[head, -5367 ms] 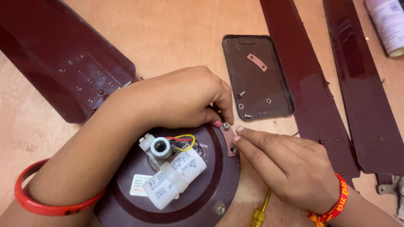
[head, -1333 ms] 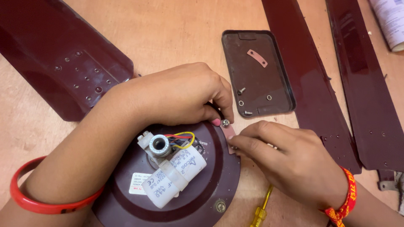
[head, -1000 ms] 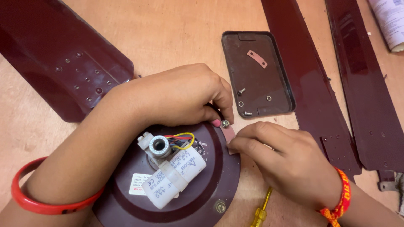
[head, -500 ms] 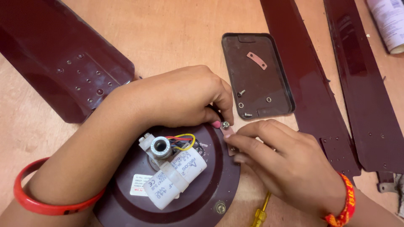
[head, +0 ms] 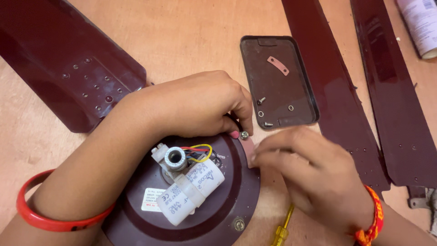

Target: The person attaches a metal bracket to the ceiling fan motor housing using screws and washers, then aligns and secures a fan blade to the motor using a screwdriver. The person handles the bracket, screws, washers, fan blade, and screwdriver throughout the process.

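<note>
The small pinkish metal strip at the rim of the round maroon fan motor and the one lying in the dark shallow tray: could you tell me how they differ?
The pinkish metal strip at the rim of the round maroon fan motor is pinched by the fingers of the left hand and right hand, with a screw at its end. The pinkish strip in the dark shallow tray lies loose, untouched and fully visible, while the rim strip is partly covered. Both look alike in colour and shape.

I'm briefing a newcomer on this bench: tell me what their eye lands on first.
Both hands meet at the rim of the round maroon fan motor at bottom centre: the left hand pinches a small screw, the right hand touches a pink strip beside it. A white capacitor lies on the motor.
</note>
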